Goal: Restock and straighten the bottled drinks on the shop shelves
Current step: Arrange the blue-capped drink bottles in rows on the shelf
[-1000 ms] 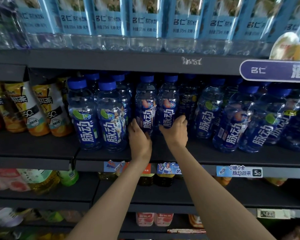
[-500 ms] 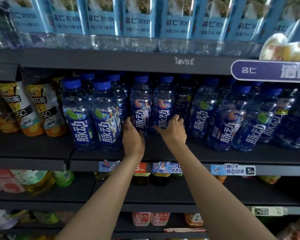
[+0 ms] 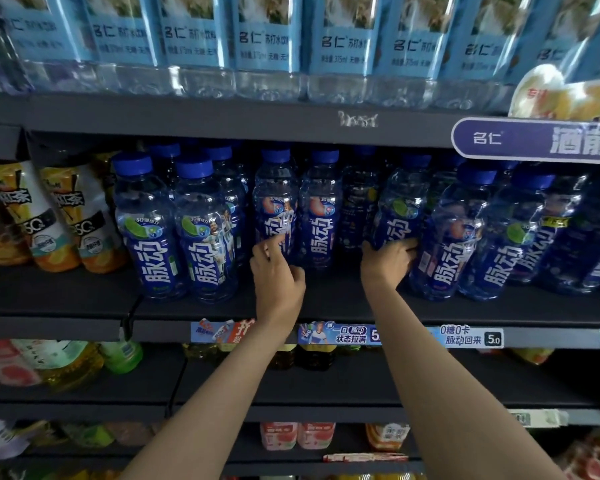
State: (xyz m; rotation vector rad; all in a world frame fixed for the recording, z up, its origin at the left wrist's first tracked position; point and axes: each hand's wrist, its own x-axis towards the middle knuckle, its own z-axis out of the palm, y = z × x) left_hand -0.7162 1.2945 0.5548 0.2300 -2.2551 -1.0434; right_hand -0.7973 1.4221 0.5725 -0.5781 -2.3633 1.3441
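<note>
left hand (image 3: 277,271) touches a blue bottle (image 3: 276,206) with one finger, others curled loosely – right hand (image 3: 388,259) grasps another bottle (image 3: 399,206) low on the shelf (image 3: 326,306).

Clear blue-tinted drink bottles (image 3: 207,233) with royal-blue caps, dark blue labels, white lettering and lime-green or peach fruit badges; tea bottles (image 3: 80,216) in orange, yellow, white and black; pale-blue-labelled soda water bottles (image 3: 267,36) above dark grey shelves (image 3: 66,292)

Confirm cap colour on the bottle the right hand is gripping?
Blue cap, clearest in the head view; the right hand grips that blue-labelled bottle low on its body.
</note>
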